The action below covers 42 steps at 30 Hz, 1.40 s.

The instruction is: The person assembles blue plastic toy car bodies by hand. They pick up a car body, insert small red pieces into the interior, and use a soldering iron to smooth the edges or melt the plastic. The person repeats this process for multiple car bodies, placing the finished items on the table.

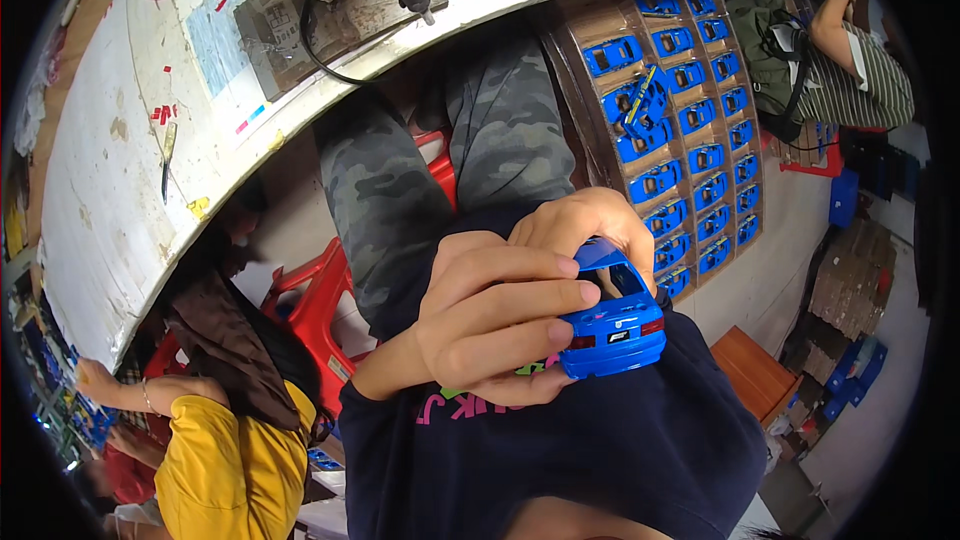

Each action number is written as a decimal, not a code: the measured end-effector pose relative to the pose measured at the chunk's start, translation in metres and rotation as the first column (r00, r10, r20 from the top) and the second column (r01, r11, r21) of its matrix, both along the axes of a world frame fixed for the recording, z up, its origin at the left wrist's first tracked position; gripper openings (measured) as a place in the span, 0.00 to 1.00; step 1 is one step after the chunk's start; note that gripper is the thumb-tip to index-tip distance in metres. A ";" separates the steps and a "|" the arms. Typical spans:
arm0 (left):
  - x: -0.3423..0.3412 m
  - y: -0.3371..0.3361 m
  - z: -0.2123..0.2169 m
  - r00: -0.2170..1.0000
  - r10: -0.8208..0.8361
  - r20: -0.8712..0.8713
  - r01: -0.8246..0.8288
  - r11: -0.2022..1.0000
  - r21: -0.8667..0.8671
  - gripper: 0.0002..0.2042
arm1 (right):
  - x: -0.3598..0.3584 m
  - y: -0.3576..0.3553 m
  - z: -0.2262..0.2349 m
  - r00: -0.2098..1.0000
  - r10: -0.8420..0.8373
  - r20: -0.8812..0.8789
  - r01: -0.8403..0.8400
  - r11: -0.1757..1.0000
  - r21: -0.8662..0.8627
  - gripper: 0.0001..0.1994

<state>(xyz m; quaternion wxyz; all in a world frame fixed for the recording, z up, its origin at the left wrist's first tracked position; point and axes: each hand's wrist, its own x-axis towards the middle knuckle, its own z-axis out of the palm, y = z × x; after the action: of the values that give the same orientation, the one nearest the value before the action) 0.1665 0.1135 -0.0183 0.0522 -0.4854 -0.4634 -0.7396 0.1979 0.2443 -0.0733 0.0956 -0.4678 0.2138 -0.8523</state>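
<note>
A blue model car body (615,315) is held close in front of my chest, its rear with red tail lights and dark back window turned toward me. My left hand (490,315) grips it from the left, with several fingertips pressed along the roof and rear corner. Around its far and right side curls my right hand (595,218), partly hidden behind the car. Both hands are closed on the same car. Beyond my right hand lies a tray (690,90) with rows of similar blue car bodies. A slim yellow and dark tool (640,95) rests across some of them.
A white worktable (105,230) curves along the left and top, bearing a metal-based device (330,25), small red pieces (163,114) and a thin pointed tool (168,162). A red stool (315,315) and a person in yellow (230,450) are at left; another in stripes (860,80) is upper right.
</note>
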 end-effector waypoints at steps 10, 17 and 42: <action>-0.019 -0.021 -0.001 0.993 0.100 -0.061 -0.113 0.955 -0.275 0.17 | 0.015 0.012 0.006 0.786 0.054 0.615 -0.161 0.980 0.120 0.44; -0.031 -0.023 -0.030 0.748 0.481 0.457 -0.198 0.820 -0.538 0.07 | 0.018 0.009 0.001 0.608 -0.249 0.754 0.195 0.967 0.162 0.51; -0.069 0.021 -0.032 0.505 0.048 0.862 0.094 0.989 -0.110 0.22 | -0.039 0.020 0.047 -0.051 -0.944 -0.327 0.621 -0.286 0.729 0.29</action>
<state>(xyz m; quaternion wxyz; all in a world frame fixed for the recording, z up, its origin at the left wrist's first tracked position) 0.0975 0.1342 -0.0504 -0.2299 -0.0619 -0.4729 -0.8483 0.1589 0.2640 -0.0260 -0.3100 0.0964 0.7659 -0.5550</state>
